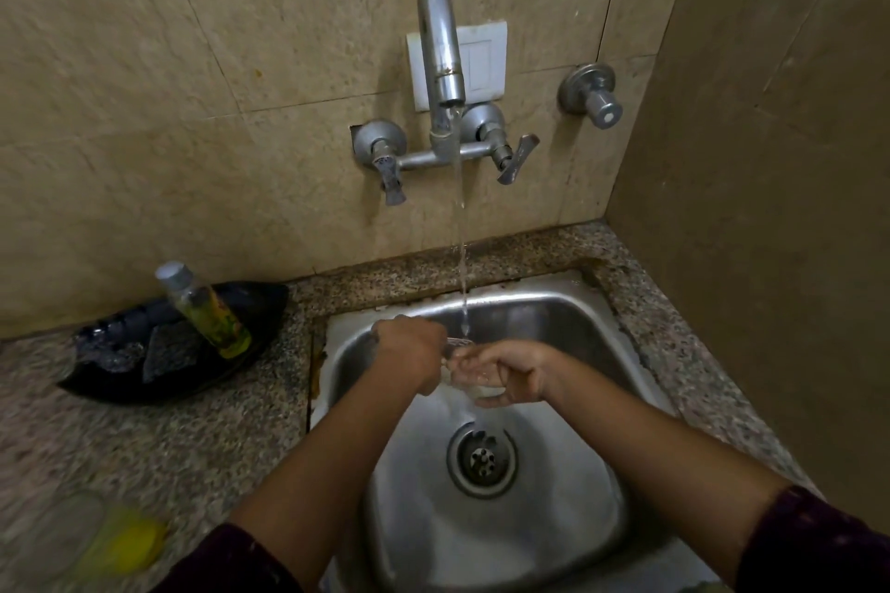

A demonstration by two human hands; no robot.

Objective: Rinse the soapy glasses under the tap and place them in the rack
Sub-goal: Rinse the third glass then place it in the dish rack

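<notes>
The sink [602, 376] lies open around the drain [481, 460]; the tap [440, 43] overhangs its back edge. A black tray [115, 385] with a bottle [207, 313] takes the left tabletop's [192, 448] back.

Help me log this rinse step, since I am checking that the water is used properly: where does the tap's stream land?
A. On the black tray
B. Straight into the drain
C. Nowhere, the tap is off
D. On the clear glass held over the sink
D: the stream from the tap falls onto the clear glass in the right hand's grip, above the sink.
</notes>
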